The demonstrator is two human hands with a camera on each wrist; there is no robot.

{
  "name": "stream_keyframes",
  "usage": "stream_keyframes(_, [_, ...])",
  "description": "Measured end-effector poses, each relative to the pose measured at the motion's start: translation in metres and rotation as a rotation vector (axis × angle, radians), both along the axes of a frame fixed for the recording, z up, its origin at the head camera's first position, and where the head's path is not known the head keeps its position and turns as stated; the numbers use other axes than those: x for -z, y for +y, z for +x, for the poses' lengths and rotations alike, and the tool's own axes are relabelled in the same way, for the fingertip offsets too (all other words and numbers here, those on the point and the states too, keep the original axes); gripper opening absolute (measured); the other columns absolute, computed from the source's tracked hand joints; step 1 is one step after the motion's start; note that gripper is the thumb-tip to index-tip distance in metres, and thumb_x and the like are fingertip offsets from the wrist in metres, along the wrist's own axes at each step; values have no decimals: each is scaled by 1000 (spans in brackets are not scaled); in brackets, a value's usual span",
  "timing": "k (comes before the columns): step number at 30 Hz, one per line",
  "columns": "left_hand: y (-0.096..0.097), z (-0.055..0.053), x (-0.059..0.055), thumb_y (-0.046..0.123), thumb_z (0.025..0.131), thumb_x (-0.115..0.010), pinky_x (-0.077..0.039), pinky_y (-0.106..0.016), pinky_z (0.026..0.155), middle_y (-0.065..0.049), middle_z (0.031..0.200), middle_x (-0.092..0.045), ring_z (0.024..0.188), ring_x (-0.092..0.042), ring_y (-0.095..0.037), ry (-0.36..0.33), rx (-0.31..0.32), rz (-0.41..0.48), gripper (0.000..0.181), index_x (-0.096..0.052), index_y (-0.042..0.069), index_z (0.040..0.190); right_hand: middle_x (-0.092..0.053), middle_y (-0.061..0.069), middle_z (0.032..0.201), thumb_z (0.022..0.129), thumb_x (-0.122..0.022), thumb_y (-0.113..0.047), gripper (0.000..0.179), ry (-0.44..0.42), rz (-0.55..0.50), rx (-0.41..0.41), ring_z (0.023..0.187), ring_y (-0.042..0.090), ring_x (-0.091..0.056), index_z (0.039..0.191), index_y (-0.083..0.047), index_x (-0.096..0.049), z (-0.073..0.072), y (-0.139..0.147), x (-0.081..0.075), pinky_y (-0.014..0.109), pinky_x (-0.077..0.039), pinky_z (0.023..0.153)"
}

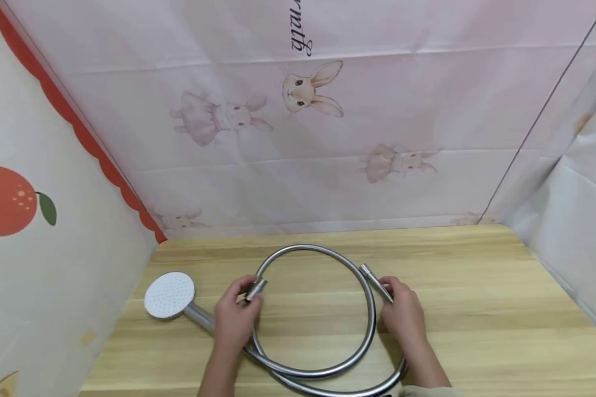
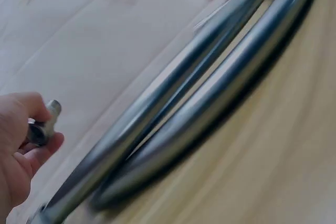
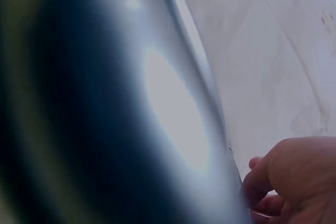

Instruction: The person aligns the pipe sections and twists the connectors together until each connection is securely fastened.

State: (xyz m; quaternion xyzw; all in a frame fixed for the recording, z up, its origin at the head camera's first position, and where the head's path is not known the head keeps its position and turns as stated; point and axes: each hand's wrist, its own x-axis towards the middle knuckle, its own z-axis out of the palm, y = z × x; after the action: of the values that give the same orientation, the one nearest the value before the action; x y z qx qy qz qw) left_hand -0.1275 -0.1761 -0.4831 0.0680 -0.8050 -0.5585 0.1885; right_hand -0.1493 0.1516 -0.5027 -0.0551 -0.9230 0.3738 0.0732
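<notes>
A silver shower hose lies in a loose coil on the wooden table. In my right hand is the hose's free end, gripped just below its metal connector, which points up and to the left. My left hand pinches a small metal fitting between thumb and fingers; a dark opening shows in it in the left wrist view. Its exact kind I cannot tell. Left of that hand lies a hand shower with a white round face, its handle partly hidden behind the hand. Blurred hose fills much of the right wrist view.
The wooden table extends on both sides of the coil. Behind it rises a pale sheet printed with rabbits, and side sheets stand at left, with an orange fruit print, and at right.
</notes>
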Motion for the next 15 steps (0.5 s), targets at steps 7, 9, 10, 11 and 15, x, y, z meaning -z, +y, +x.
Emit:
stream_keyframes(7, [63,5,8,-6,84,-68,-62,-35,72,-13,123,-67,101,-68,-25,-139,225,571,47,-57,5,129,-55,16,108,72,-52,17,81,-10,5,-25,85,27,-57,147,-12,-46,5,-6,-15,37,-52,69])
stream_keyframes(9, [77,9,13,-1,87,-67,-63,-34,69,-14,125,-67,98,-70,-23,-191,280,729,49,-51,5,133,-56,16,105,73,-51,16,76,38,-20,-22,81,26,-55,144,-13,-50,8,-7,-17,35,-49,67])
stream_keyframes(10, [83,10,15,1,88,-67,-62,-30,66,-14,124,-67,94,-70,-21,-205,300,795,50,-48,4,134,-56,15,102,74,-50,15,73,64,-39,-20,79,25,-53,142,-13,-53,9,-8,-18,33,-48,66])
stream_keyframes(11, [88,11,17,4,89,-67,-61,-28,63,-13,124,-67,90,-70,-19,-219,315,855,50,-47,4,135,-56,14,99,76,-51,13,70,93,-59,-18,76,24,-51,140,-14,-55,11,-9,-19,32,-46,65])
stream_keyframes(15, [98,12,20,11,91,-68,-58,-22,61,-10,122,-67,83,-66,-13,-244,307,968,51,-44,3,134,-53,6,88,87,-60,1,47,191,-136,-23,70,16,-45,130,-16,-64,17,-12,-25,25,-43,59])
